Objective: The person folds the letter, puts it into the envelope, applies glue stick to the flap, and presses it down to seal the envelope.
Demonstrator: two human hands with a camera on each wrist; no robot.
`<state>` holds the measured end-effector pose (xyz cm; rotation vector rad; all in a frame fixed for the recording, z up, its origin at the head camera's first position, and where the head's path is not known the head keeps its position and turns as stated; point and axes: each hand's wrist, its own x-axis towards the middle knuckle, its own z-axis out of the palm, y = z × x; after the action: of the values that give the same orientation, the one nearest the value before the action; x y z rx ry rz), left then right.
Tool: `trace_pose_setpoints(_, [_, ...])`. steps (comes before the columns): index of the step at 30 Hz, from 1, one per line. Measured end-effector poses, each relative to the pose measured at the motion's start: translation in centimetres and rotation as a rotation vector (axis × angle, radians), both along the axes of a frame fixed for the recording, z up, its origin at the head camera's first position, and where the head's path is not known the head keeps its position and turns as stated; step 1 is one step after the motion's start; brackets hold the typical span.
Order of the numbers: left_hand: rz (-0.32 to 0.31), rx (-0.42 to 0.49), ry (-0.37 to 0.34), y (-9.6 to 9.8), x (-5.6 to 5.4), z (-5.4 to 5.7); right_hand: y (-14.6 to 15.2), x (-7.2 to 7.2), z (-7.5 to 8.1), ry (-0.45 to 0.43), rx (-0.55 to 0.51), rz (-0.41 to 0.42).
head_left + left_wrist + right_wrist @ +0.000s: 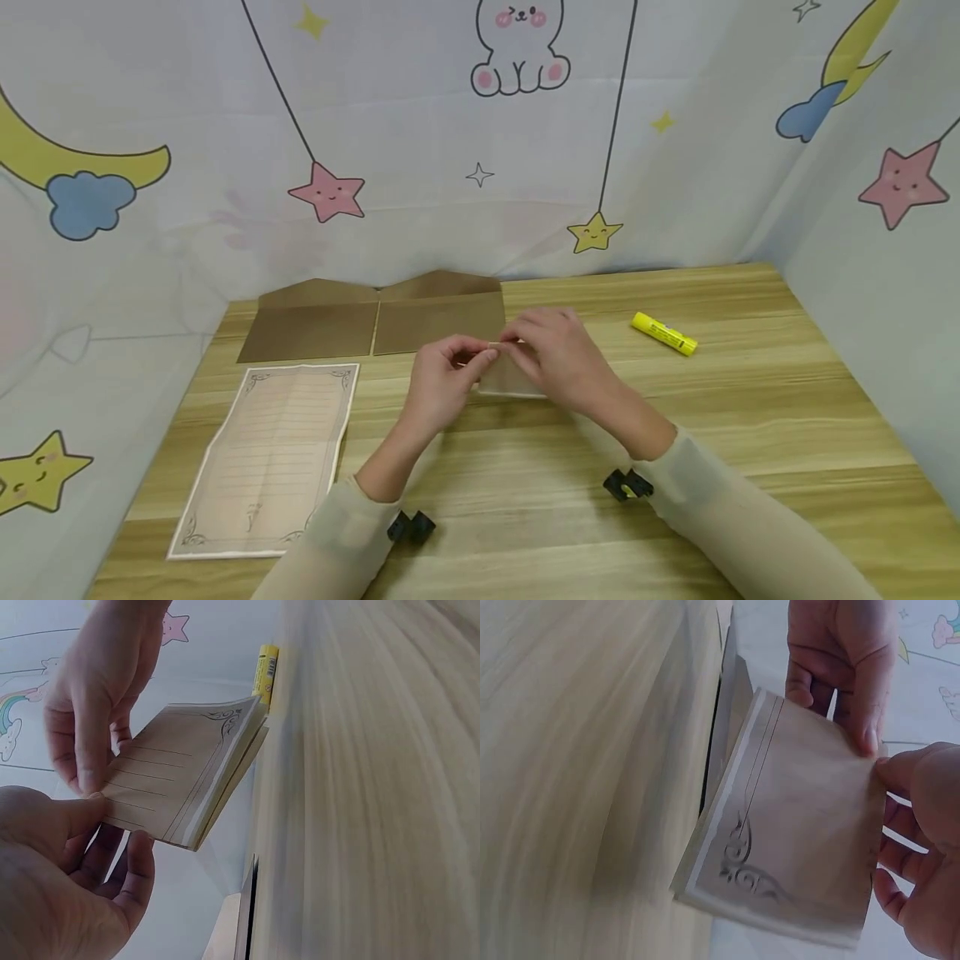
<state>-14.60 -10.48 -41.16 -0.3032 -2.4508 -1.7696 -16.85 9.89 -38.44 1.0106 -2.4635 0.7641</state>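
A folded sheet of lined letter paper (165, 769) with a scrollwork border is held up off the table between both hands, its layers slightly fanned at the lower edge. My left hand (441, 385) pinches it at the upper left corner, thumb on the lined face in the left wrist view. Along the same top edge, my right hand (566, 358) grips it between thumb and fingers. The two thumbs nearly meet there. From the right wrist side, the paper (810, 825) shows a plain face with a corner flourish (746, 862).
Two brown envelopes (307, 333) with raised flaps lie side by side at the back left. An unfolded lined letter sheet (270, 458) lies at the left of the wooden table (750, 392). Back right is a yellow glue stick (664, 334). A printed curtain (420, 117) hangs behind.
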Motion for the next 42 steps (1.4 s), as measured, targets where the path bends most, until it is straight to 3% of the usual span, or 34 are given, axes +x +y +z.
trace_pose_setpoints(12, [0.042, 0.032, -0.049, -0.5, -0.4, 0.2, 3.7, -0.5, -0.6, -0.133, 0.029, -0.091])
trace_pose_setpoints(24, [0.053, 0.059, -0.060, -0.8, -0.4, 0.4, 7.2, -0.9, -1.3, -0.120, 0.025, -0.139])
trace_pose_setpoints(30, [0.057, 0.071, -0.064, -0.7, -0.3, 0.4, 6.2, -0.9, -1.3, -0.085, 0.045, -0.116])
trace_pose_setpoints(42, [0.020, 0.057, -0.070, 0.1, -0.1, 0.1, 1.3, -0.8, -0.3, -0.059, 0.048, 0.009])
